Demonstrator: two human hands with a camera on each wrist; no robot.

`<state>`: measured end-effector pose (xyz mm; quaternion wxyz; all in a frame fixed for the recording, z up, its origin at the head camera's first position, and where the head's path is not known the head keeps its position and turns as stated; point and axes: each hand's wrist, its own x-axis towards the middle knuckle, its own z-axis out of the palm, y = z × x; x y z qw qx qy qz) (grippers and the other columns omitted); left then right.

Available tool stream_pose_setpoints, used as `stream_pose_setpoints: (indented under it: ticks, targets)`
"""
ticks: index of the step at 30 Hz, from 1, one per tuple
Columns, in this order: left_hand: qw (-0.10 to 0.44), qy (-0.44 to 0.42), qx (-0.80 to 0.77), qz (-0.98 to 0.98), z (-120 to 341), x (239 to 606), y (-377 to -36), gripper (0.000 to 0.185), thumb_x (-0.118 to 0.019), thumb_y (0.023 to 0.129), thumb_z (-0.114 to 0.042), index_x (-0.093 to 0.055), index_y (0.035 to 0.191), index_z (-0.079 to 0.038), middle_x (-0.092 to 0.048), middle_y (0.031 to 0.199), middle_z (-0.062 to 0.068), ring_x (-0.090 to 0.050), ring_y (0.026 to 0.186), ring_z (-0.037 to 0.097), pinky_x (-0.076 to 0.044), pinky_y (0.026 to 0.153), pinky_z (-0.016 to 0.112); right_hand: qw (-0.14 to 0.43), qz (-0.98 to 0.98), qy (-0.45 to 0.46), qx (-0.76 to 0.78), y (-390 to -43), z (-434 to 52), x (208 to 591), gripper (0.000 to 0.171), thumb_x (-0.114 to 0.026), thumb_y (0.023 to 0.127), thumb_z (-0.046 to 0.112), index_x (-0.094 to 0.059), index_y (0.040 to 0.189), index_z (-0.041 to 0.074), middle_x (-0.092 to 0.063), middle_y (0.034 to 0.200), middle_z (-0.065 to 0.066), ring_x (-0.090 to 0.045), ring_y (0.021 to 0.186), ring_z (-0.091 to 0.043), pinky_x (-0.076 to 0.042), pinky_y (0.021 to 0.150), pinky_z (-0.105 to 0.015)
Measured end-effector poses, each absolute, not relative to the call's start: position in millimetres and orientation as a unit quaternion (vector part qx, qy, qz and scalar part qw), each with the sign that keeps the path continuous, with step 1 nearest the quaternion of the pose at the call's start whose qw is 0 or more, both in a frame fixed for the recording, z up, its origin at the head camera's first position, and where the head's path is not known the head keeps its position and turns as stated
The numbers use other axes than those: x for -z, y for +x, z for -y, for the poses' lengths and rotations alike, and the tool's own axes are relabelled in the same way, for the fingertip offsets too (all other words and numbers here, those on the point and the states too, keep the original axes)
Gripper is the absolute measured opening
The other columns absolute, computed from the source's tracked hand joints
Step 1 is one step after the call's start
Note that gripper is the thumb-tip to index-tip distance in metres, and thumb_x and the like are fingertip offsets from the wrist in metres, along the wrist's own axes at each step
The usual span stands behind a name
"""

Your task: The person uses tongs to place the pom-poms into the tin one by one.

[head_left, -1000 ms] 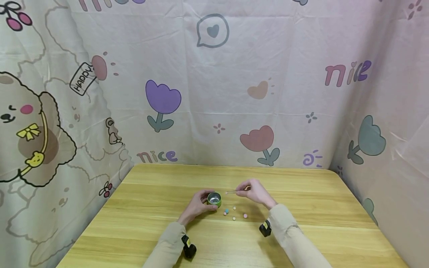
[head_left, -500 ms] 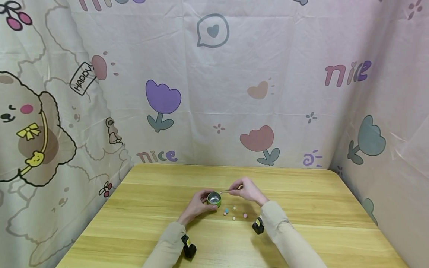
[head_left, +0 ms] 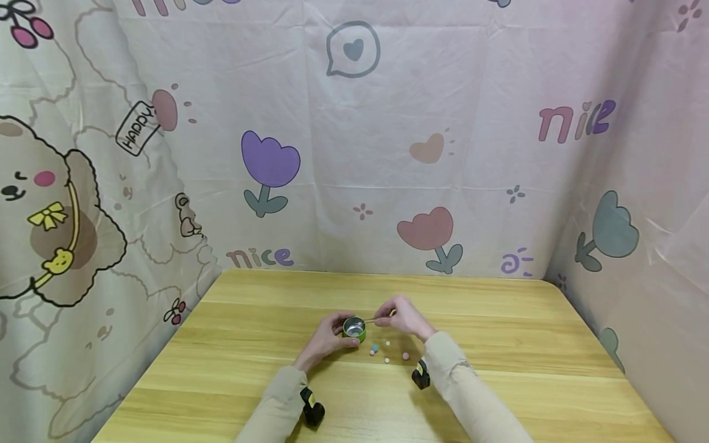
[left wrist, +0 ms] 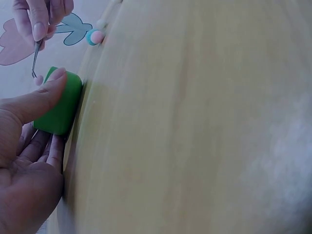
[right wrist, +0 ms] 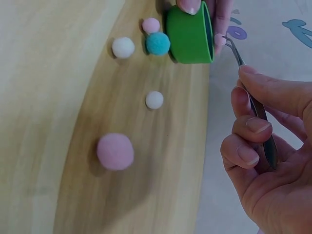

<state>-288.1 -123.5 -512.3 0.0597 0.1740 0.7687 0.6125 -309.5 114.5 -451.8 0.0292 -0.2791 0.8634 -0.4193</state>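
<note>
My left hand (head_left: 327, 337) holds a small green cup (head_left: 354, 331) with a silvery inside, thumb on the near side and fingers on the far side; it stands upright on the table. Between the thumb and fingers of my right hand (head_left: 403, 317) is a pair of metal tweezers (right wrist: 253, 105) with bent tips. A small pale pink pompom (right wrist: 220, 40) sits at those tips, just above the cup's mouth. On the table right of the cup lie a blue pompom (right wrist: 158, 44), a small pink pompom (right wrist: 151, 25), two white pompoms (right wrist: 123, 48) and a larger pink pompom (right wrist: 115, 151).
The wooden table (head_left: 266, 307) reaches back to a printed cloth (head_left: 354, 154), which also hangs along both sides. A black wrist camera (head_left: 312, 413) is strapped to the left sleeve, another camera (head_left: 421, 374) to the right one.
My right hand has moved left with the tweezers, bringing their tips from right of the cup to over its mouth. The left hand and cup have stayed put.
</note>
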Motion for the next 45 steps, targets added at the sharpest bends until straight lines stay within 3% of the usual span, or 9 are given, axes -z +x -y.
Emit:
stream_pose_setpoints:
  ticks: [45]
  targets:
    - [0.048,0.182,-0.593,-0.783,123,510,-286,0.067,-0.081,0.080,0.000,-0.049,0.138,0.012,-0.056,0.136,0.031,-0.055,0.129,0.046,-0.044,0.115,0.055,0.021,-0.864,-0.262,0.429,-293,-129,456,0.011,-0.075,0.088,0.010,-0.078,0.094,0.000,-0.076,0.086,-0.011,-0.060,0.071,-0.007,-0.051,0.062,-0.016]
